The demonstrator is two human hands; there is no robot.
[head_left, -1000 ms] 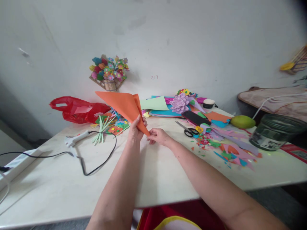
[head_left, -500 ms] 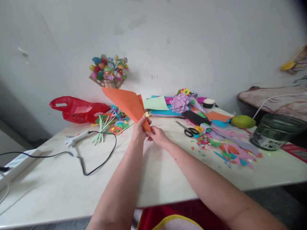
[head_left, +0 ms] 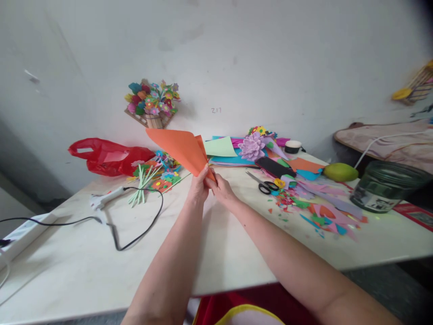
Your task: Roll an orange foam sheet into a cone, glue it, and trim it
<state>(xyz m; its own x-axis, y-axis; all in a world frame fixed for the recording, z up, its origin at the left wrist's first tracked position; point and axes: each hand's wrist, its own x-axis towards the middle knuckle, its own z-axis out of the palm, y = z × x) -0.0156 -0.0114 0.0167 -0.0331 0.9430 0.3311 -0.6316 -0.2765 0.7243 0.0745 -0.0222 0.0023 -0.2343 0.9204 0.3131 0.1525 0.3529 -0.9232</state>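
An orange sheet (head_left: 181,146), paper or thin foam, is rolled into a cone and held above the middle of the table. Its wide end points up and to the left, its narrow tip down and to the right. My left hand (head_left: 199,186) is closed around the lower part of the cone. Close beside it, my right hand (head_left: 221,188) grips the narrow tip; some of its fingers are hidden behind the sheet. Behind the cone lies a pale green sheet (head_left: 221,146) on a stack of blue and pink sheets (head_left: 225,160).
Scissors (head_left: 264,184) and colourful scraps (head_left: 324,216) lie at right, near a green glass jar (head_left: 382,192) and a mango (head_left: 340,172). At left are a glue gun (head_left: 106,198) with its looping cord, pale green sticks (head_left: 144,183), a red plastic bag (head_left: 111,158) and a power strip (head_left: 30,230).
The cone has dropped slightly and shifted a little right. My right hand's fingers have moved up closer around the tip, which is now more covered.
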